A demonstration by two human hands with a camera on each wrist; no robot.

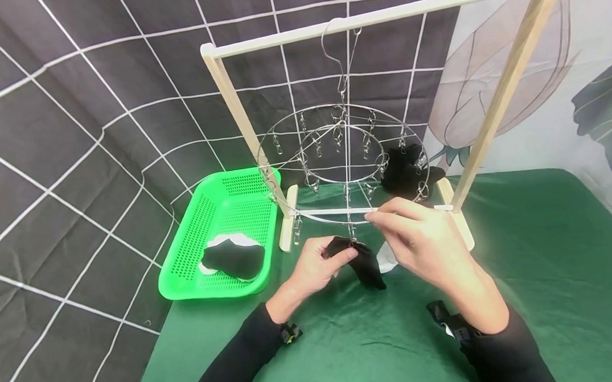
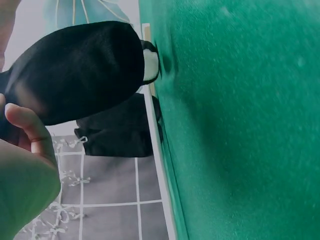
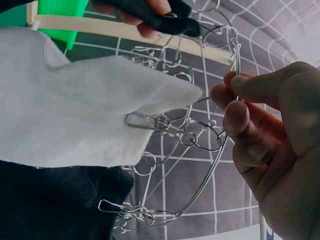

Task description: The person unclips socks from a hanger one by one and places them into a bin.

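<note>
At lower centre, our left hand (image 1: pixel 313 266) pinches 1 black sock (image 1: pixel 368 266); our right hand (image 1: pixel 428 240) pinches the hanger ring (image 3: pixel 212 168), presumably steadying it.

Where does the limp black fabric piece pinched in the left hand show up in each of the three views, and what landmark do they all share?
Head: the limp black fabric piece is below and slightly right of centre, pinched by the left hand.
Left wrist: the black fabric piece looms large in the upper left.
Right wrist: the black fabric piece lies along the top edge, near the middle.
Shared landmark: the dark grey backdrop with white grid lines.
</note>
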